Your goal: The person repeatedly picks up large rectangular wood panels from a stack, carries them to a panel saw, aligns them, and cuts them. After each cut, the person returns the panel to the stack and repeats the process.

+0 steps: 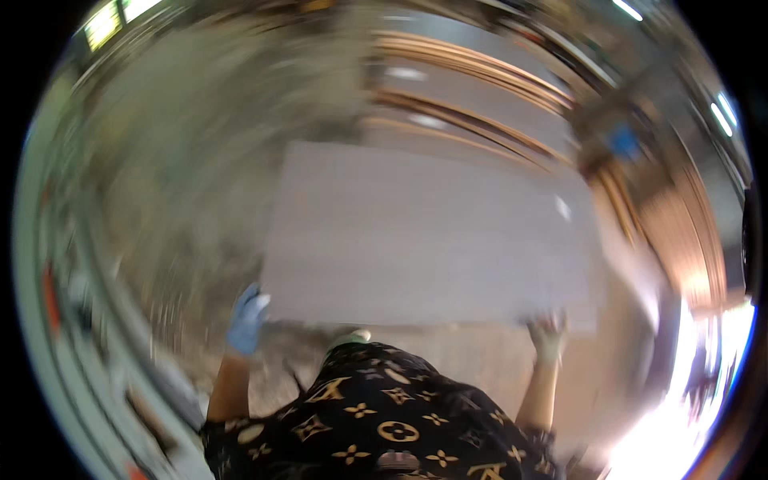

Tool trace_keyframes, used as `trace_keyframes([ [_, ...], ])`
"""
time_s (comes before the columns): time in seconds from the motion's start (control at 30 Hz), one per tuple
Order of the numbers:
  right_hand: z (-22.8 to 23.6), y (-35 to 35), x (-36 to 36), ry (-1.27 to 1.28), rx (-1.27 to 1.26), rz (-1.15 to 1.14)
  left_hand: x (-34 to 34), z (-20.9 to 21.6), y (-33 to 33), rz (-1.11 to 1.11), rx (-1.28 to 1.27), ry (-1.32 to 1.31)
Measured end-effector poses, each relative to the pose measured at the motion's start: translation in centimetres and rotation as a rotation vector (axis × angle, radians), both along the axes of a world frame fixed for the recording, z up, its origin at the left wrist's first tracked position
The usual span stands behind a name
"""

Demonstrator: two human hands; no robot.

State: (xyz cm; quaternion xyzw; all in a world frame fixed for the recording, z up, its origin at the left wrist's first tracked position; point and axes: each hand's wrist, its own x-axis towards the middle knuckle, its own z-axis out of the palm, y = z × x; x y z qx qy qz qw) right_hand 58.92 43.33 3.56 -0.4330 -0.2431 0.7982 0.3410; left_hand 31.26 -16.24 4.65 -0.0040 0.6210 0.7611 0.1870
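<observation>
One grey panel [432,232], ahead of our hands: our blue-gloved left hand [245,324] grips its near left corner; our right hand [548,334] grips its near edge, toward the right corner.

We observe strong motion blur across the floor [192,160] and soft edges on the grey panel [424,232]. We note overexposed glare lower right, light strips [721,119] upper right, and fisheye curvature ending in black corners.
</observation>
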Motion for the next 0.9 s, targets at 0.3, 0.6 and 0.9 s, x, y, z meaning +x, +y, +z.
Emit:
trace_keyframes([
  [0.3,6.7,6.3,2.5,0.140,0.066,0.862,30.4,12.0,5.1,0.822,0.198,0.251],
  [0.6,16.8,2.3,2.7,0.098,-0.020,1.290,55.0,12.3,7.8,1.495,0.564,0.179],
  [0.9,19.1,-15.3,12.5,0.062,-0.116,1.678,81.2,7.6,5.8,1.901,0.523,0.339],
])
